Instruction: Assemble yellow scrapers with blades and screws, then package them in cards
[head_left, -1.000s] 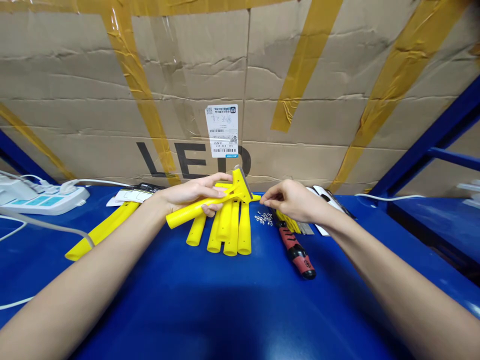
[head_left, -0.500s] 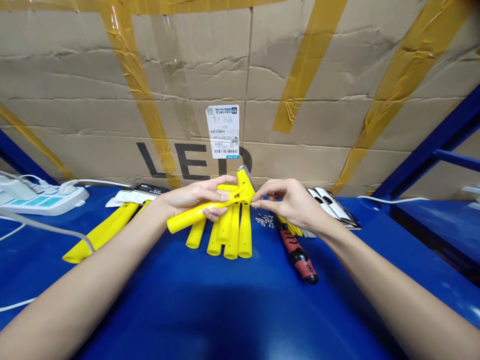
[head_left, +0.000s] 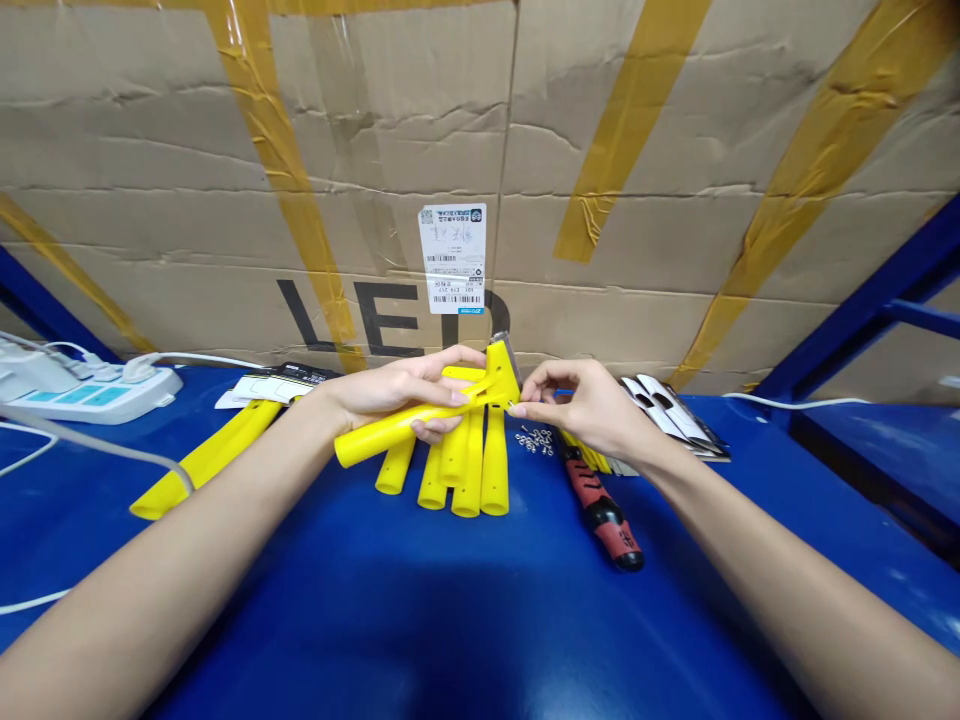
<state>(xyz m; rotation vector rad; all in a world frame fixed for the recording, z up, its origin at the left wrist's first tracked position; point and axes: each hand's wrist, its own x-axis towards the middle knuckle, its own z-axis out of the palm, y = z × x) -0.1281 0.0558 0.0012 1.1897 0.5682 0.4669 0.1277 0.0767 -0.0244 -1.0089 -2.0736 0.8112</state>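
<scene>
- The left hand (head_left: 412,385) is closed around a yellow plastic scraper (head_left: 401,423) with a round hollow handle and a flared head; the thumb lies along the top, and fingertips show below the handle.
- The scraper is up above the glossy blue tabletop (head_left: 315,620), its handle end pointing left and its head close to the right hand (head_left: 581,402).
- A flat grey metal blade (head_left: 505,347) runs along the far edge of the scraper's head.
- The right hand has thumb and index finger pinched together on a tiny pale piece (head_left: 512,404) at the right side of the scraper's head; it is too small to identify.
- Beneath the scraper lie yellow plastic tubular handles (head_left: 494,478), 5 open ends facing the person.
- Right of the scraper is a scatter of small silver metal parts (head_left: 535,441), and beyond it a red-and-black screwdriver-like tool (head_left: 604,515) lying slantwise.
- Farther right of the scraper are white-and-black printed cards (head_left: 671,420).
- Well left of the scraper, long yellow plastic pieces (head_left: 206,460) lie partly behind the left forearm, near a white power strip (head_left: 112,400).
- Behind the scraper stands a taped brown cardboard box (head_left: 427,150).
</scene>
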